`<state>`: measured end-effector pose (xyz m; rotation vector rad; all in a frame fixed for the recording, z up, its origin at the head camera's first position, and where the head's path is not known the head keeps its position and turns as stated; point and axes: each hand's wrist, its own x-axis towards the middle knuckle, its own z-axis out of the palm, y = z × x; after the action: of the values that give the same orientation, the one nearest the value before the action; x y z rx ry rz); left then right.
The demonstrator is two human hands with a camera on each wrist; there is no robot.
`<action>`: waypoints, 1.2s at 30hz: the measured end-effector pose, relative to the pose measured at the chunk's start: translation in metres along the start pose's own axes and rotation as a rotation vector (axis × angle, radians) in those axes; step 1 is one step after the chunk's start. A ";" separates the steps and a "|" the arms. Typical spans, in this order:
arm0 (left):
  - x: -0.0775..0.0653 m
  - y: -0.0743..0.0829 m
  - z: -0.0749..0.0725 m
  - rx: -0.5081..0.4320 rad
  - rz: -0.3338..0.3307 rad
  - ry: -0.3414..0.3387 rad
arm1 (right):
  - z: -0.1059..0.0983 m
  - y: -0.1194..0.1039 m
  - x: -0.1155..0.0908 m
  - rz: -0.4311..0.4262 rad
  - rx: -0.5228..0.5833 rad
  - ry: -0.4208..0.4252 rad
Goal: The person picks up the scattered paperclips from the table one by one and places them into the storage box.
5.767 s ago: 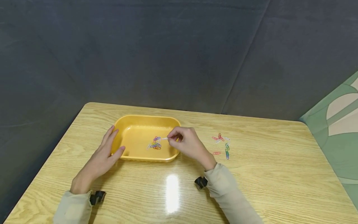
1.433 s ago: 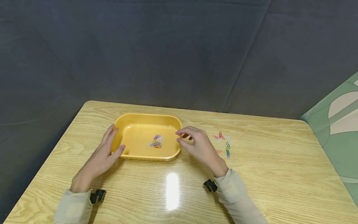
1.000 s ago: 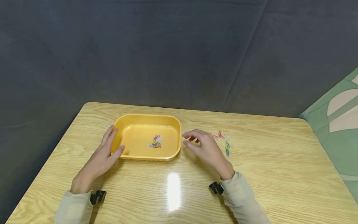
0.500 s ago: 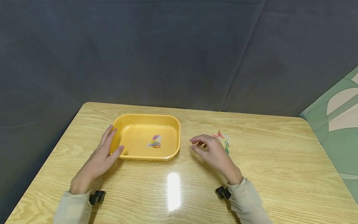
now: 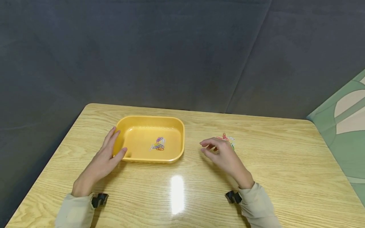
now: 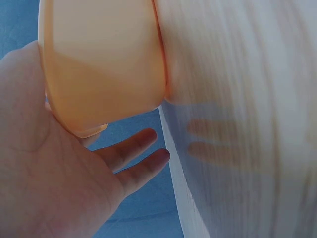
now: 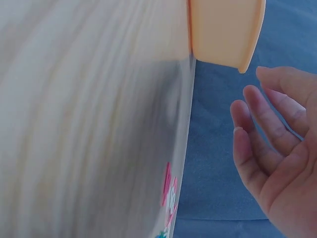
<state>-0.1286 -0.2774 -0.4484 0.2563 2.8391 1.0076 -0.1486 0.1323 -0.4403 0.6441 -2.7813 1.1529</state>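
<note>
At its left end, my left hand (image 5: 106, 155) rests on the rim of a yellow plastic tray (image 5: 148, 160), fingers along the side and thumb over the front corner. Its fingers look straight in the left wrist view, beside the tray wall (image 6: 106, 74). Several coloured paper clips (image 5: 158, 146) lie on the tray floor. To the right of the tray, my right hand (image 5: 223, 156) hovers above the table with thumb and fingertips apart, holding nothing. Just behind it lie red paper clips (image 5: 224, 136), a white paper clip (image 5: 231, 138) and a partly hidden green paper clip (image 5: 232, 146).
All of this is on a wood-grain table (image 5: 285, 164). A dark blue-grey cloth (image 5: 171, 57) rises behind the table's back edge. At the far right there is a green and beige patterned surface (image 5: 350, 126). Light glares off the tabletop in front of the tray.
My right hand earlier held a white paper clip over the tray. It has let go and moved right, now covering some loose clips. My left hand has stayed on the tray.
</note>
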 end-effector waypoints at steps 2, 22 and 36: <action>0.000 0.000 0.000 0.000 -0.001 0.001 | -0.002 0.002 -0.001 0.007 -0.006 -0.003; -0.001 0.001 -0.001 0.009 -0.001 -0.002 | -0.024 0.031 -0.020 0.039 -0.099 -0.058; 0.000 0.001 -0.001 0.005 -0.002 -0.002 | -0.034 0.042 -0.029 0.024 -0.171 -0.099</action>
<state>-0.1283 -0.2772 -0.4475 0.2555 2.8394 0.9998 -0.1424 0.1926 -0.4495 0.6699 -2.9354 0.8964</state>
